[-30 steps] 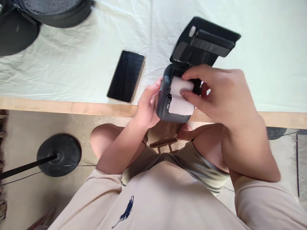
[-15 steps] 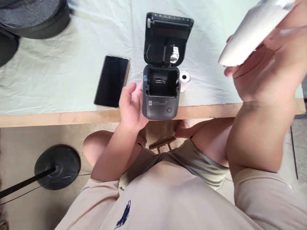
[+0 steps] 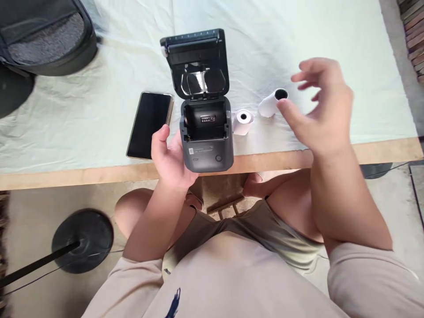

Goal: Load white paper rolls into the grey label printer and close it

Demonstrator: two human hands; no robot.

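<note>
A small dark grey printer (image 3: 205, 137) rests at the table's near edge with its lid (image 3: 198, 62) tipped back and its paper bay bare. My left hand (image 3: 168, 157) cups the printer's left side. Just right of the printer lies a white paper roll (image 3: 243, 120) on the pale cloth. A second white paper roll (image 3: 272, 102) lies further right. My right hand (image 3: 319, 110) hovers beside it, fingers spread, the thumb tip close to the roll's end and nothing in its grasp.
A black phone (image 3: 149, 123) lies face up left of the printer. A black bag (image 3: 43, 35) sits at the far left of the cloth-covered table (image 3: 331, 154). On the floor at the lower left stands a round black stand base (image 3: 82, 240).
My right hand lifted the roll out of the printer, carried it up to the right, then let it go on the cloth. The view shifted, the printer now sits slightly further left.
</note>
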